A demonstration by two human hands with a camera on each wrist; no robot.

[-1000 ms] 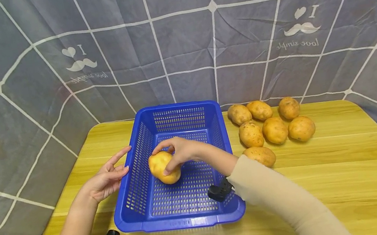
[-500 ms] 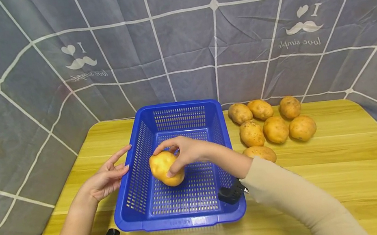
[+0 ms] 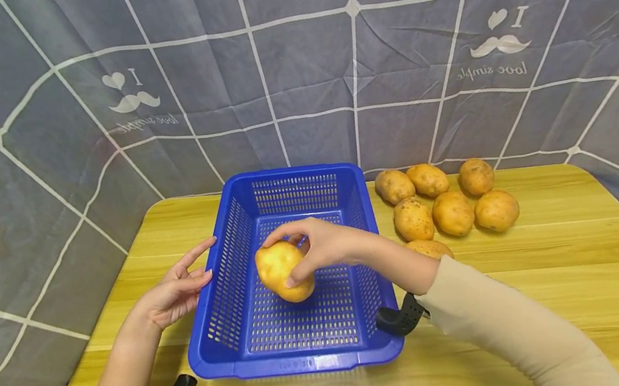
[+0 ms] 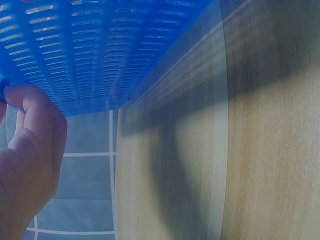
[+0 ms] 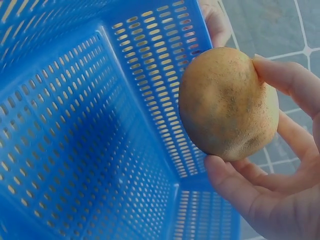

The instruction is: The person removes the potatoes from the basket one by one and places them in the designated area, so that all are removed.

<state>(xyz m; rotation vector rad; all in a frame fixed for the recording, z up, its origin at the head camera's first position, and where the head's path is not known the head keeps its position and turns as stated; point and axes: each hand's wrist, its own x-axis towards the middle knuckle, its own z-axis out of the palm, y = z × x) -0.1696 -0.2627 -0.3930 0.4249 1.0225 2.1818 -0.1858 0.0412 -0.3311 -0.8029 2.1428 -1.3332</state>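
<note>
A yellow-brown potato [image 3: 281, 270] is held over the inside of a blue perforated plastic basket [image 3: 306, 363]. My right hand [image 3: 318, 245] grips it between thumb and fingers; in the right wrist view the potato [image 5: 225, 105] appears apart from the basket wall. At the basket's left side, my left hand [image 3: 174, 295] touches the rim from outside with its fingertips, fingers mostly extended. The left wrist view has this hand [image 4: 32, 135] against the basket's outer edge, part of it cut off by the frame.
Several potatoes [image 3: 452, 213] lie in a loose group on the wooden table [image 3: 550, 290], right of the basket. One more potato [image 3: 430, 248] is partly hidden behind my right forearm. A grey curtain [image 3: 308, 71] with white lines hangs behind and to both sides.
My right hand has moved a little to the right inside the basket, carrying the potato, which has also tilted slightly. The left hand has stayed in place at the rim.
</note>
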